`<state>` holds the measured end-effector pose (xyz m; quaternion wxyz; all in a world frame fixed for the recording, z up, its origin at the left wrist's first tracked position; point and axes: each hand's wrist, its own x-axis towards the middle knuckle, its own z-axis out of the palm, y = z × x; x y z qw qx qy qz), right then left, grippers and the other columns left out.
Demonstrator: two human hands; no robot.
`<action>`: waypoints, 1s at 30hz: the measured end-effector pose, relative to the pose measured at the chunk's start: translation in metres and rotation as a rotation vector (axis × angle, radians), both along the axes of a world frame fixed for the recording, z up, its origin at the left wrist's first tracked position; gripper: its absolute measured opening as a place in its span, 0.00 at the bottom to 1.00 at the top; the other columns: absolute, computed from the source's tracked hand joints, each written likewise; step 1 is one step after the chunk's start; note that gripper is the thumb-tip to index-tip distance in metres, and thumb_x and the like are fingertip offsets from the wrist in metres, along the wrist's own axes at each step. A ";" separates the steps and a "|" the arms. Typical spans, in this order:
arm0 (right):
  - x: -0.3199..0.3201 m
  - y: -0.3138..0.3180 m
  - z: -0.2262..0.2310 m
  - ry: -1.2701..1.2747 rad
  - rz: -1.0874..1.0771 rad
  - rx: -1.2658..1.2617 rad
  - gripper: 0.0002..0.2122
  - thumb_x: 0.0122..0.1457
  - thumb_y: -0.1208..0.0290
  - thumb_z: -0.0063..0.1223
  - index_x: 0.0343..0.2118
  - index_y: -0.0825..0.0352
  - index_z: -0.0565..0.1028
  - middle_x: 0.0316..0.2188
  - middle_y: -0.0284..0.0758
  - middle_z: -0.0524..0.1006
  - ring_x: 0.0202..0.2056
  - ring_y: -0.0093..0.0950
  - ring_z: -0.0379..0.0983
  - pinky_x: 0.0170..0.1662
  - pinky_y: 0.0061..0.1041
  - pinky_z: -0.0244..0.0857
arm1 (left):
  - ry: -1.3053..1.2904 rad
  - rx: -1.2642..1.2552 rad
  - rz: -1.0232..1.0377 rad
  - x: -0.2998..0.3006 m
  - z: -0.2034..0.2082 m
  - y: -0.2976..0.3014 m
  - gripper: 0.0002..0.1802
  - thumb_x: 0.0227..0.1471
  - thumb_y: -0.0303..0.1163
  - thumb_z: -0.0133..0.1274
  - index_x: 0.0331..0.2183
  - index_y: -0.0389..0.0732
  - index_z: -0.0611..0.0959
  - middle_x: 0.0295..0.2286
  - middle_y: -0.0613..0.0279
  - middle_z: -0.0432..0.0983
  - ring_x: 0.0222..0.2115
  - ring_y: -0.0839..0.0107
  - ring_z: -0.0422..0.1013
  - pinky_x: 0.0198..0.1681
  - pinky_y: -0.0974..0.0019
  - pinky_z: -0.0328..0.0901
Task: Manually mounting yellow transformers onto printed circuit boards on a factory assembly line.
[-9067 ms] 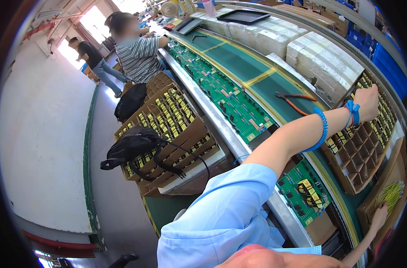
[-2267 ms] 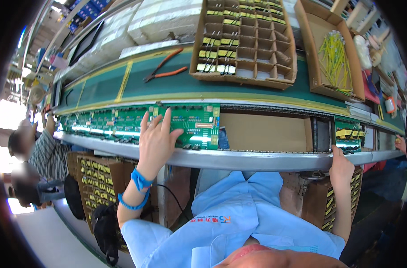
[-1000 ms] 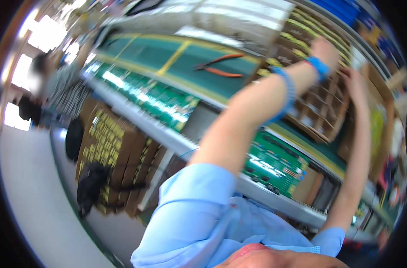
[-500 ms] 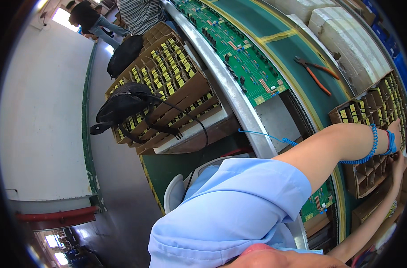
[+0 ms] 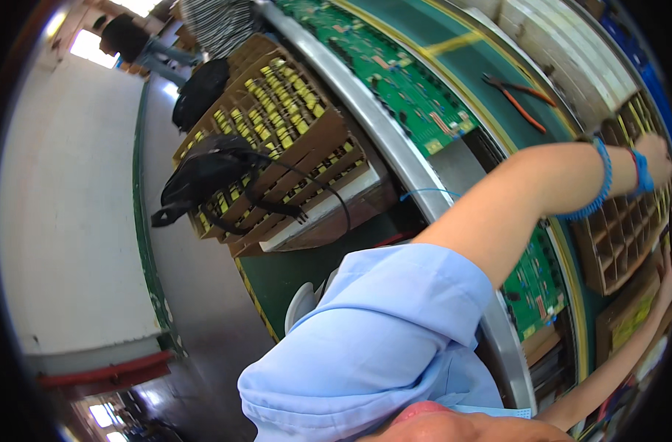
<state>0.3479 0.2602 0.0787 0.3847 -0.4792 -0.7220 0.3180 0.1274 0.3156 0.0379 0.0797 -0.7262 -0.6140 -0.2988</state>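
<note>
At the far right my left hand (image 5: 653, 156) reaches over a divided cardboard box (image 5: 607, 254). Its fingers are partly hidden at the dark rim, and whether they hold anything does not show. Around that wrist sits a blue wrist strap (image 5: 641, 172), with a coiled blue cord (image 5: 603, 180) looped on the forearm. My right hand (image 5: 670, 276) is beside the box's right edge, nearer me; its fingers are small and blurred. Yellow parts (image 5: 631, 121) stand in the box's far compartments, while the near ones show only cardboard.
Orange-handled cutters (image 5: 524, 103) lie on the green line surface (image 5: 461, 70). Green circuit boards (image 5: 402, 96) rest along a metal rail (image 5: 351, 88). At left, a stacked carton (image 5: 321, 140) of yellow parts carries a black bag (image 5: 211, 173). A person (image 5: 141, 44) is far back.
My hands have moved apart: the left went farther along the divided box, and the right came a little nearer. The whole view has shifted slightly.
</note>
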 end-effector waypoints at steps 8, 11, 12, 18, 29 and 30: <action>0.044 -0.157 -0.003 0.210 0.129 -0.179 0.27 0.56 0.71 0.55 0.60 0.65 0.65 0.54 0.31 0.70 0.49 0.21 0.70 0.47 0.20 0.68 | 0.436 -0.303 0.436 0.005 0.039 -0.080 0.13 0.45 0.28 0.55 0.35 0.32 0.80 0.33 0.48 0.78 0.37 0.56 0.76 0.39 0.59 0.73; 0.014 -0.192 -0.020 0.306 0.353 -0.274 0.24 0.53 0.77 0.57 0.55 0.69 0.69 0.47 0.33 0.74 0.46 0.21 0.72 0.48 0.20 0.68 | 0.188 0.165 0.030 -0.103 -0.009 -0.038 0.13 0.46 0.27 0.54 0.36 0.31 0.79 0.30 0.41 0.78 0.36 0.48 0.75 0.39 0.51 0.71; 0.022 -0.204 -0.030 0.354 0.324 -0.306 0.23 0.51 0.79 0.57 0.53 0.69 0.70 0.46 0.33 0.74 0.45 0.20 0.72 0.49 0.20 0.68 | 0.115 0.156 -0.021 -0.076 -0.004 -0.047 0.13 0.47 0.28 0.55 0.37 0.31 0.78 0.31 0.40 0.78 0.36 0.46 0.75 0.39 0.52 0.71; 0.032 -0.234 -0.074 0.408 0.325 -0.554 0.22 0.49 0.82 0.61 0.50 0.70 0.74 0.42 0.33 0.78 0.43 0.20 0.74 0.51 0.20 0.67 | -0.382 0.153 -0.344 -0.077 0.070 -0.130 0.18 0.49 0.34 0.57 0.40 0.31 0.78 0.35 0.41 0.78 0.37 0.47 0.74 0.42 0.53 0.68; 0.005 -0.219 -0.105 0.208 0.321 -0.486 0.21 0.48 0.80 0.66 0.48 0.67 0.77 0.40 0.30 0.79 0.39 0.18 0.72 0.48 0.20 0.67 | -0.590 -0.213 -0.432 -0.133 0.078 -0.365 0.31 0.51 0.33 0.54 0.54 0.26 0.70 0.48 0.43 0.72 0.48 0.59 0.71 0.54 0.61 0.64; 0.003 -0.218 -0.106 0.188 0.313 -0.487 0.21 0.48 0.79 0.66 0.48 0.66 0.78 0.39 0.29 0.79 0.39 0.18 0.72 0.48 0.21 0.67 | -0.648 -0.230 -0.404 -0.129 0.067 -0.371 0.32 0.49 0.32 0.58 0.53 0.25 0.70 0.45 0.43 0.73 0.46 0.60 0.72 0.51 0.62 0.66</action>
